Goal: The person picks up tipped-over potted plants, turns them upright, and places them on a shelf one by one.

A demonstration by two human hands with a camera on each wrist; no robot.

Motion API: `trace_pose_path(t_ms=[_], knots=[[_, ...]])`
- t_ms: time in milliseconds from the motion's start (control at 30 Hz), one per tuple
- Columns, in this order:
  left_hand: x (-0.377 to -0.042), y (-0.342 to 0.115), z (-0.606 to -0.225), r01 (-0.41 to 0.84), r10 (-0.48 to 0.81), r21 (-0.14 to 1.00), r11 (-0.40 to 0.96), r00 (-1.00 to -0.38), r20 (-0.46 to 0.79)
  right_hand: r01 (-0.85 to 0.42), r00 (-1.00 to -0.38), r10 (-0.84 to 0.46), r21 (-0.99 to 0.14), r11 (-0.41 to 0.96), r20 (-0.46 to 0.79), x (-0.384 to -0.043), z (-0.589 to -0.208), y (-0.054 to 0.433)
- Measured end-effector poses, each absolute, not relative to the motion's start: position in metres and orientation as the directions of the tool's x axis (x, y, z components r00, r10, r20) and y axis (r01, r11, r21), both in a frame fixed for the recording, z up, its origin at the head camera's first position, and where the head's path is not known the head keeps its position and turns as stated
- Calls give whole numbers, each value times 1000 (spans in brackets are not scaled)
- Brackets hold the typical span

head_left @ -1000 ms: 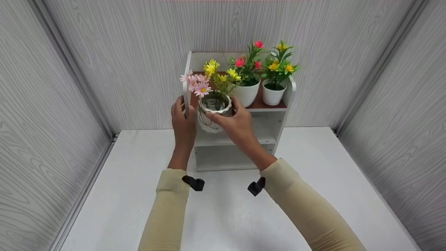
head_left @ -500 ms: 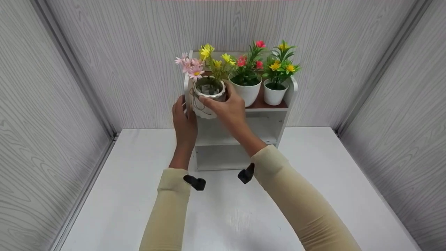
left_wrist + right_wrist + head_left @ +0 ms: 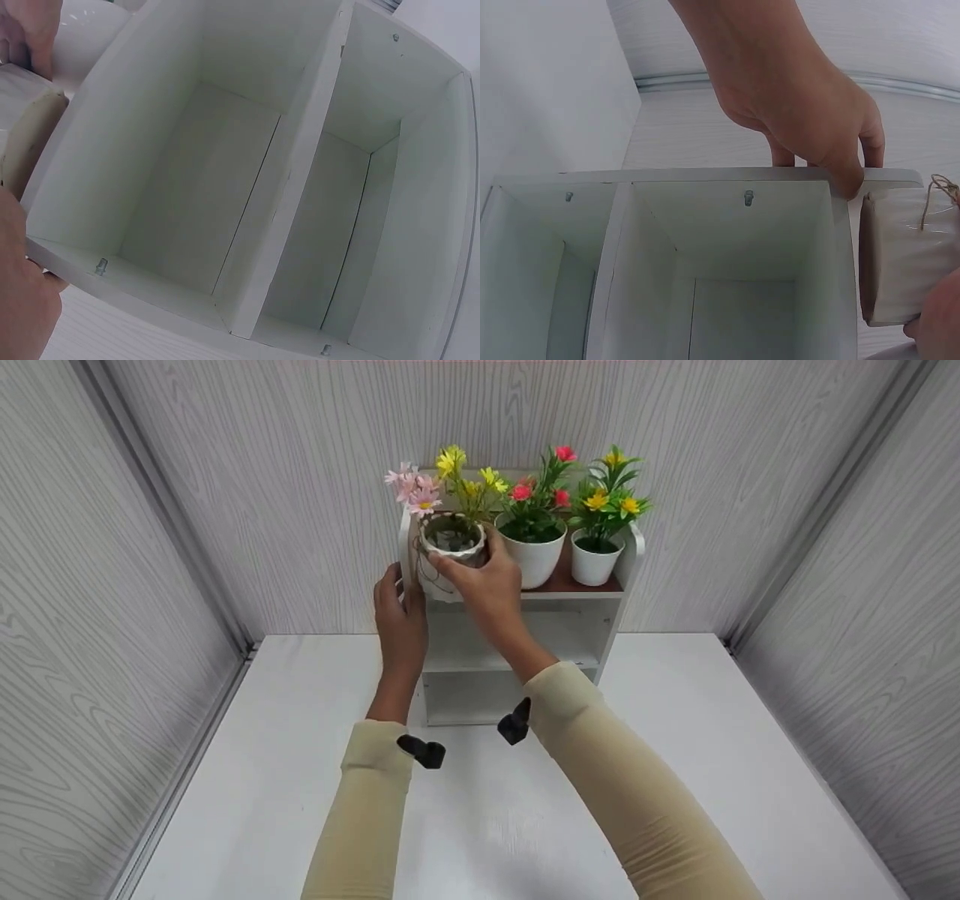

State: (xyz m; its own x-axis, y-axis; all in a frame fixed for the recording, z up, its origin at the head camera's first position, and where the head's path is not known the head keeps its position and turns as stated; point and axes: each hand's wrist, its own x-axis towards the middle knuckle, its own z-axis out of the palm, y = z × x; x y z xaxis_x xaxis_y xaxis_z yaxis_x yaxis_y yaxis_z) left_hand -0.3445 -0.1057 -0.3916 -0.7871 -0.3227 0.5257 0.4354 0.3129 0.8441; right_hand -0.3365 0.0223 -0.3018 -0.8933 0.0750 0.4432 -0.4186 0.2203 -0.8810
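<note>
My right hand (image 3: 486, 585) grips a white ribbed flowerpot (image 3: 439, 577) with a twine bow, holding pink and yellow artificial flowers (image 3: 422, 495). The pot is at the left end of the small white shelf unit's brown top (image 3: 564, 579). In the right wrist view its base is right at the top board. With thumb in front and fingers on the outer side, my left hand (image 3: 401, 622) holds the unit's left side panel (image 3: 735, 175). A white pot with red flowers (image 3: 534, 556) stands beside the held pot. Farther right is a smaller pot with yellow-orange flowers (image 3: 595, 561).
Two compartments lie under the top, divided by a white board (image 3: 289, 187). The shelf unit stands on a white table (image 3: 502, 810) against a grey wood-grain back wall (image 3: 300, 510). Similar panels (image 3: 847, 547) rise on both sides.
My right hand has carried the twine-tied flowerpot up and back, from in front of the unit to its top left end. My left hand has stayed on the side panel.
</note>
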Motion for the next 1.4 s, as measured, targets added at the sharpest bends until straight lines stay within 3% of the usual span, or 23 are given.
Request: trace_pose_path(t_ms=[633,1400], knots=[[-343,-104,-391,437,-346,835,336,-767,540,-423,-884,102,-873,244,457,-352,-308,19],[-343,-105,-390,415,-338,862,292,-799,498,-383,-915,22,-886,262,403,-364,-307,15]])
